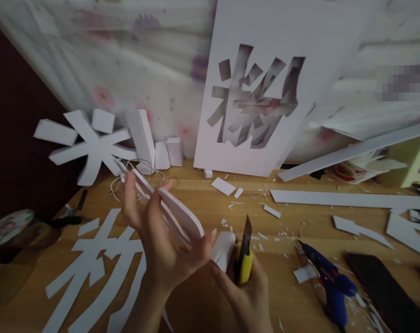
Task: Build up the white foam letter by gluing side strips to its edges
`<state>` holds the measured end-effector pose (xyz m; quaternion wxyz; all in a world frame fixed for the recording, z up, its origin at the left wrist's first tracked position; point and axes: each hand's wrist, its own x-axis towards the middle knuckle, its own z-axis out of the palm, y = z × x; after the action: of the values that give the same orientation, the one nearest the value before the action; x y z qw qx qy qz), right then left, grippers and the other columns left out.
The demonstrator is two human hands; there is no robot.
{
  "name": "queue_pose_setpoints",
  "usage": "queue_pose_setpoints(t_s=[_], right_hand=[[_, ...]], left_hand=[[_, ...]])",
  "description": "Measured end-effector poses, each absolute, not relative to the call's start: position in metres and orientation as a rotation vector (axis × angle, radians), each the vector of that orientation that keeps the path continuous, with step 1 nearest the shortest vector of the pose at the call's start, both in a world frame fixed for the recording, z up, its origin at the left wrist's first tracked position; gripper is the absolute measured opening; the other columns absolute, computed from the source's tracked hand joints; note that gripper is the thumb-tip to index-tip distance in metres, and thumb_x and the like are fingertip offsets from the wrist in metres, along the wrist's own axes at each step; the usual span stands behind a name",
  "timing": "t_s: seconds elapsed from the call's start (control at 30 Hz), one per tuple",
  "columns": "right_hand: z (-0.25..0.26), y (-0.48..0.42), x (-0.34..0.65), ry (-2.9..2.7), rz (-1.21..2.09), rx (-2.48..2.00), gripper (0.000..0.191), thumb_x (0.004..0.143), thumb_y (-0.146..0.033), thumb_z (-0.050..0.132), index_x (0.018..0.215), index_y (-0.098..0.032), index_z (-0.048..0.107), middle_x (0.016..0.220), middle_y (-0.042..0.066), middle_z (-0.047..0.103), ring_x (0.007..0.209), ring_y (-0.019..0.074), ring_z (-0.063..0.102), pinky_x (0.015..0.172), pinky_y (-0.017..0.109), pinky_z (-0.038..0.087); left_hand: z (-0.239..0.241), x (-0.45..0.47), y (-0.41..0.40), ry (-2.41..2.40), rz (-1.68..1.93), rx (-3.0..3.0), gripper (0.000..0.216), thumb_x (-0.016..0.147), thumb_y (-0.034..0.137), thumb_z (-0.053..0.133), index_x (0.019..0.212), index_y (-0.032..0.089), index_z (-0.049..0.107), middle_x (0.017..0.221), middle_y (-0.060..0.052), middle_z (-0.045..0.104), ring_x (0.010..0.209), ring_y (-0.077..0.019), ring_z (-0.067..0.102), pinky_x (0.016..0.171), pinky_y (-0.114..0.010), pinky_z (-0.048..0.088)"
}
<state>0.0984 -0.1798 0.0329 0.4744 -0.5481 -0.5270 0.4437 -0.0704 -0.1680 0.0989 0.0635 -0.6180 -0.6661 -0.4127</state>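
Note:
My left hand [161,243] is wrapped around a narrow white foam-board shape [184,212] with curved side walls, which slants across the middle of the view. In my right hand [248,293] is a yellow utility knife [245,266], its dark blade pointing up. The thumb of that hand also presses on a white foam-board end [224,249]; I cannot tell whether this belongs to the same shape. Flat white cut-out strokes [92,277] lie on the table left of my left wrist. Small white scraps [262,236] are strewn beyond my right hand.
A white board [210,152] with a cut-out character leans against the curtain. A built-up white character piece [95,150] stands at back left. A blue glue gun [330,277], lit red, and a dark phone [383,286] lie right. Long white strips [335,199] lie behind them.

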Motion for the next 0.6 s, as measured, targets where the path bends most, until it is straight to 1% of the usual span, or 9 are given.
queue_pose_setpoints(t_s=[0.03,0.1,0.17,0.23,0.27,0.33,0.43,0.53,0.6], right_hand=[[0.033,-0.181,0.098,-1.300,1.119,-1.355,0.041,0.070,-0.046,0.076,0.100,-0.020,0.064,0.062,-0.005,0.051,0.054,0.0135,0.047,0.049,0.024,0.040],[0.033,-0.184,0.100,-1.321,1.205,-1.367,0.041,0.073,-0.047,0.074,0.102,-0.020,0.064,0.065,-0.004,0.056,0.059,0.0153,0.052,0.053,0.025,0.044],[0.032,-0.188,0.107,-1.319,1.248,-1.348,0.049,0.077,-0.049,0.070,0.116,-0.022,0.061,0.086,0.002,0.067,0.078,0.0201,0.063,0.068,0.028,0.051],[0.028,-0.192,0.120,-1.295,1.208,-1.365,0.055,0.085,-0.051,0.062,0.131,-0.024,0.052,0.115,0.007,0.067,0.105,0.0241,0.063,0.088,0.033,0.051],[0.025,-0.195,0.128,-1.279,1.178,-1.398,0.053,0.089,-0.052,0.057,0.133,-0.024,0.050,0.122,0.008,0.065,0.112,0.0246,0.060,0.094,0.035,0.049],[0.017,-0.199,0.145,-1.265,1.161,-1.496,0.044,0.093,-0.053,0.051,0.125,-0.024,0.050,0.114,0.008,0.065,0.105,0.0236,0.063,0.090,0.034,0.051],[0.006,-0.206,0.166,-1.224,1.168,-1.597,0.035,0.092,-0.054,0.054,0.110,-0.025,0.048,0.095,0.003,0.063,0.089,0.0211,0.064,0.079,0.030,0.054],[0.000,-0.212,0.181,-1.178,1.191,-1.605,0.032,0.093,-0.052,0.052,0.110,-0.026,0.046,0.098,0.004,0.062,0.093,0.0213,0.063,0.082,0.029,0.054],[-0.001,-0.215,0.190,-1.143,1.226,-1.617,0.033,0.093,-0.052,0.052,0.112,-0.026,0.045,0.099,0.004,0.063,0.090,0.0214,0.064,0.079,0.030,0.055]], left_hand=[[0.103,-0.065,-0.164,-1.906,-1.268,-1.801,0.091,0.065,0.057,0.073,0.139,0.030,0.027,0.164,-0.009,0.000,0.150,-0.0444,-0.005,0.116,-0.069,0.016],[0.108,-0.055,-0.157,-1.785,-1.280,-1.764,0.078,0.065,0.056,0.071,0.131,0.028,0.037,0.151,-0.013,0.038,0.150,-0.0426,0.010,0.116,-0.067,0.013],[0.109,-0.051,-0.149,-1.781,-1.233,-1.813,0.076,0.067,0.050,0.069,0.133,0.027,0.039,0.110,-0.010,0.066,0.144,-0.0402,0.028,0.115,-0.064,0.016],[0.111,-0.050,-0.139,-1.813,-1.137,-1.872,0.077,0.070,0.044,0.066,0.139,0.024,0.038,0.073,-0.002,0.064,0.131,-0.0378,0.046,0.113,-0.060,0.021],[0.113,-0.049,-0.133,-1.824,-1.081,-1.902,0.076,0.072,0.043,0.064,0.141,0.022,0.039,0.064,0.001,0.059,0.121,-0.0365,0.054,0.113,-0.059,0.022],[0.119,-0.044,-0.117,-1.820,-0.994,-1.975,0.068,0.074,0.043,0.061,0.136,0.019,0.045,0.059,0.002,0.057,0.102,-0.0335,0.061,0.112,-0.059,0.020],[0.126,-0.026,-0.086,-1.799,-0.926,-2.104,0.056,0.072,0.046,0.064,0.120,0.017,0.054,0.074,-0.002,0.064,0.098,-0.0318,0.059,0.107,-0.058,0.022],[0.119,0.002,-0.049,-1.718,-0.892,-2.305,0.058,0.065,0.054,0.069,0.108,0.018,0.054,0.111,-0.011,0.063,0.112,-0.0330,0.052,0.098,-0.049,0.032],[0.106,0.018,-0.028,-1.727,-0.971,-2.450,0.057,0.066,0.054,0.069,0.109,0.019,0.053,0.111,-0.008,0.065,0.110,-0.0292,0.054,0.098,-0.046,0.031]])
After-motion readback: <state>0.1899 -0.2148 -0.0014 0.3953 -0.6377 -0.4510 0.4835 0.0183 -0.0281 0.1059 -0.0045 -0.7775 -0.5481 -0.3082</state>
